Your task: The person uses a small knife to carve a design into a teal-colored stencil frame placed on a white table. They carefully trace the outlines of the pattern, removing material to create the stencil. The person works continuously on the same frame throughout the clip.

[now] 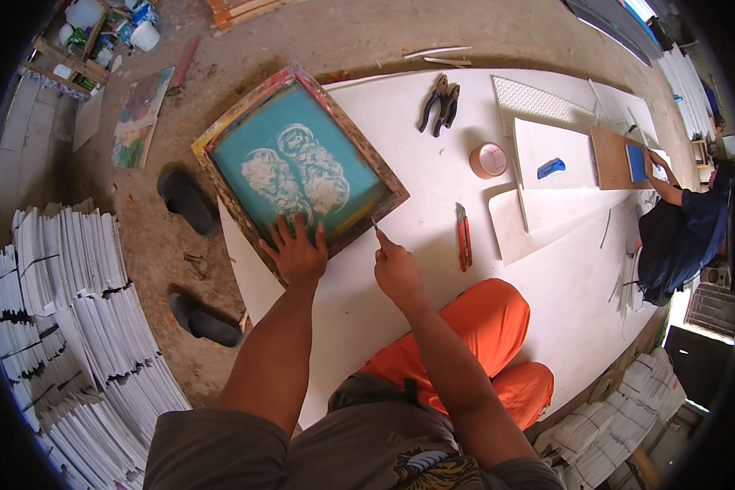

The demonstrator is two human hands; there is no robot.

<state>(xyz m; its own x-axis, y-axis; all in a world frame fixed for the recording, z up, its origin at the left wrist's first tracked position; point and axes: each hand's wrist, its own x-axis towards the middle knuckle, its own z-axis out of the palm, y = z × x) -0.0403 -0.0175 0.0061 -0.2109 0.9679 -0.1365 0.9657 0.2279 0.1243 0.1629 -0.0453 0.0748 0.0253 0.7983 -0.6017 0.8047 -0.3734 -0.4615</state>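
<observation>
White board floor carries a wood-framed teal printing screen. Left hand lies open, pressing its near edge; right hand pinches a thin tool at the frame (best worked steadily, frame pinned flat).

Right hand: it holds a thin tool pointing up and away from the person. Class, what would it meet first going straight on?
Most likely the wooden frame of the teal printing screen; the right hand already has its tool tip at that edge.
</observation>
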